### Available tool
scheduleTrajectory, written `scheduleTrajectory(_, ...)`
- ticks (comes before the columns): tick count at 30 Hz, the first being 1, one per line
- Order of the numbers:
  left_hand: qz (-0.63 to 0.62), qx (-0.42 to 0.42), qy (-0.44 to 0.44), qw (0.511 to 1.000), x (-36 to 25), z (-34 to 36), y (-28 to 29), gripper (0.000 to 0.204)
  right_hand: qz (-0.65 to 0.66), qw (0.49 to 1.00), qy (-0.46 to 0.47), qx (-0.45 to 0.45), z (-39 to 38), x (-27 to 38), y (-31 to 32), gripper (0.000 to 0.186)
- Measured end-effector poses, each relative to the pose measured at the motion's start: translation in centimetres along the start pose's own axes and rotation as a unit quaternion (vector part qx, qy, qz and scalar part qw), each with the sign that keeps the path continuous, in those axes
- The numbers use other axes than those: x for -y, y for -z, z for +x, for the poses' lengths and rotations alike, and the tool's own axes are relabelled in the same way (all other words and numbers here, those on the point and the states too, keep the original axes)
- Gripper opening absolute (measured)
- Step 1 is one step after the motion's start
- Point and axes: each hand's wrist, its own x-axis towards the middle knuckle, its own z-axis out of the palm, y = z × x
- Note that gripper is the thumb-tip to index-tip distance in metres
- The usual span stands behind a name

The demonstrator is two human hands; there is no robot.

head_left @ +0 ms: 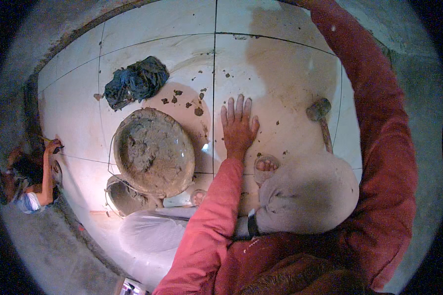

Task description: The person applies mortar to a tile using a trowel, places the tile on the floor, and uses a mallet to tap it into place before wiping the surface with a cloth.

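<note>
My left hand (239, 129) lies flat on the pale floor tiles (280, 64), fingers spread, with nothing in it. Stretched far forward along the right side is my right arm in a red sleeve; only a sliver of my right hand (305, 3) shows at the top edge, its fingers cut off. A mallet (320, 109) with a dark head lies on the tiles to the right of my left hand, its handle reaching my knee. Left of that hand stands a wide round basin (155, 152) of wet grey mortar. Dark mortar crumbs (198, 112) are scattered between them.
A crumpled dark cloth or bag (137, 82) lies beyond the basin. A bucket (125, 195) with a wire handle and mortar inside stands nearer me. Another person's hand (54, 146) rests near the left wall, holding something thin. Rough grey walls border the tiles.
</note>
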Motion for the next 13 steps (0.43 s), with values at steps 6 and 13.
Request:
scheduleTrajectory(6, 0.023, -0.020, 0.010, 0.999, 1.7, -0.8, 0.6, 0.065, 0.097, 0.993, -0.038, 0.054, -5.4, 8.8, 2.6, 0.029)
scheduleTrajectory(13, -0.004, -0.029, -0.001, 1.000, 0.7, 0.1, 0.5, 0.062, 0.175, 0.961, -0.096, 0.191, -3.3, 5.7, 1.2, 0.041)
